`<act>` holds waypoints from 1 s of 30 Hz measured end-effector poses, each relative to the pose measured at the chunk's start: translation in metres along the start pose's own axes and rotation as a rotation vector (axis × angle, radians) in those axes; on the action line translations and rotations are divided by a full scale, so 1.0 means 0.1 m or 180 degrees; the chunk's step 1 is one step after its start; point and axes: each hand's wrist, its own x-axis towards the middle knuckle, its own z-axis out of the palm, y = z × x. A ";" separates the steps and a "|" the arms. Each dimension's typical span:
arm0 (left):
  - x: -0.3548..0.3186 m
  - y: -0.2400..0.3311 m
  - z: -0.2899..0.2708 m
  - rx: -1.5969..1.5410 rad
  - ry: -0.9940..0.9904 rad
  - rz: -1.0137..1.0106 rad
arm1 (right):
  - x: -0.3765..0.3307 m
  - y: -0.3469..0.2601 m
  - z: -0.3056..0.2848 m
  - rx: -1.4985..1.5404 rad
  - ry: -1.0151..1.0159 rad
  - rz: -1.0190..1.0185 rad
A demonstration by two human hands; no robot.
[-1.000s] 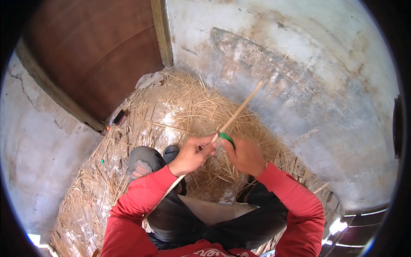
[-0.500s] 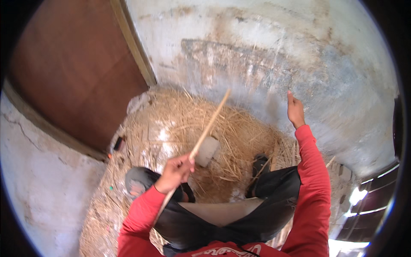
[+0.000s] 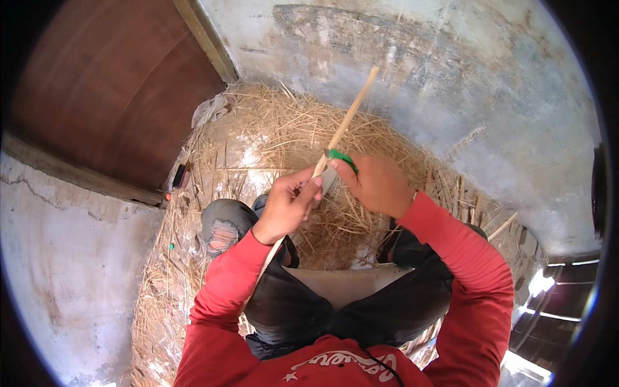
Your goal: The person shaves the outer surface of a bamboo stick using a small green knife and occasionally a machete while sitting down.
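**Right hand [image 3: 380, 186] returns to the pale stick [image 3: 347, 119]**

Both hands meet over the straw [image 3: 271, 126] on the floor. Half a second ago the right hand was swung out to the right of the straw, beside the weathered wall [image 3: 419, 84]; now it is back at the stick, its fingers curled around a small green tool [image 3: 342, 157] that sits against the shaft just past the left hand [image 3: 288, 201]. The change suggests that work on the stick is again shared: one hand steadies, the other applies the tool.

The left thumb and fingers are pinched narrow around the stick, which is held slantwise above the straw. Its upper end points beyond the straw toward the wall; its lower part passes back beneath the left wrist, on the wearer's side of the straw. The stick looks long, slim, nearly straight and yellowish tan, paler lower down. Its finer surface is too small to judge.
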 end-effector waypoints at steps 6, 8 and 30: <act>-0.16 -0.11 -0.03 0.0801 -0.0147 0.0050 | 0.45 1.08 -0.50 -0.0046 0.0948 0.0699; -0.19 -0.14 0.03 0.0550 -0.0021 0.0123 | 0.54 0.91 -0.73 -0.0278 0.0777 0.0771; -0.30 -0.03 -0.42 -0.0464 0.0370 -0.0229 | 0.46 1.19 -1.08 0.0196 0.1459 0.0966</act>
